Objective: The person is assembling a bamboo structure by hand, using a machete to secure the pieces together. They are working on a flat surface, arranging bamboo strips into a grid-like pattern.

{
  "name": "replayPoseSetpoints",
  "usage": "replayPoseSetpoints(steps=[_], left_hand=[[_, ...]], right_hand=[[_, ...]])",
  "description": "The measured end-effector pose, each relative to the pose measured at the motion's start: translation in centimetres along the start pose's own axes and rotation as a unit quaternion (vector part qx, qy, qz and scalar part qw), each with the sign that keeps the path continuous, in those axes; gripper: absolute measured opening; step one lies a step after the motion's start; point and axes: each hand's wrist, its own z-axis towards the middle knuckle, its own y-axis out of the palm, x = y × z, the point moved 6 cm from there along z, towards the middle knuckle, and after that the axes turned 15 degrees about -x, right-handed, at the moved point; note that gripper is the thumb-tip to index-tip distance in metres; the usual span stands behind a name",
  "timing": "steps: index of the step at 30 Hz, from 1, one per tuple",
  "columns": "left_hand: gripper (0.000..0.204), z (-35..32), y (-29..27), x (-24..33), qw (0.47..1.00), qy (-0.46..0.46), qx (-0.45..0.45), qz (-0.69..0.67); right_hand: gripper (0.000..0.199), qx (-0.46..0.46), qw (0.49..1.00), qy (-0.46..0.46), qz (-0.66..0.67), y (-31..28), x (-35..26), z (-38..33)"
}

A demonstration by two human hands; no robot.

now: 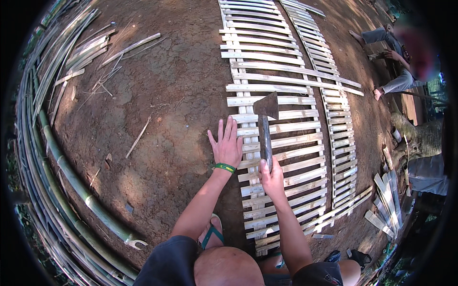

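Knee (pixel 228 269) nearest cam; R hand (pixel 273 180) wraps chopper (pixel 265 136), L hand (pixel 227 148) splayed, empty, by left edge of slatted panel (pixel 296 127), so glancing swing cd cut it.

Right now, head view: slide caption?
Right grip holds a broad-bladed tool over a slatted panel; left grip open by the panel's left edge.

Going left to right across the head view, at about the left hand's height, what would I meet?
Thick green bamboo pole → thin stick on the dirt → left hand → bladed tool held in the right hand → narrower slatted panel → tree trunk.
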Motion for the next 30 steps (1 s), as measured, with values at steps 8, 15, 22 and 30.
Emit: replayPoseSetpoints(steps=[8,15,22,30], left_hand=[[0.064,0.1,-0.2,-0.3,0.999,-0.007,-0.001,-0.035],[0.063,-0.2,0.2,-1.1,0.998,-0.015,-0.003,-0.059],[0.061,-0.5,0.4,-1.0,0.997,-0.026,-0.02,-0.063],[0.06,-0.7,0.3,-1.5,0.999,-0.026,-0.002,-0.045]], right_hand=[[0.035,-0.111,0.978,0.175,-0.003,-0.8,0.5,3.1],[0.05,-0.042,0.966,0.081,-0.241,-1.3,-7.4,2.9],[0.05,-0.044,0.946,0.031,-0.321,0.9,-7.4,2.5],[0.05,0.01,0.966,0.09,-0.241,0.7,-9.2,3.3]])
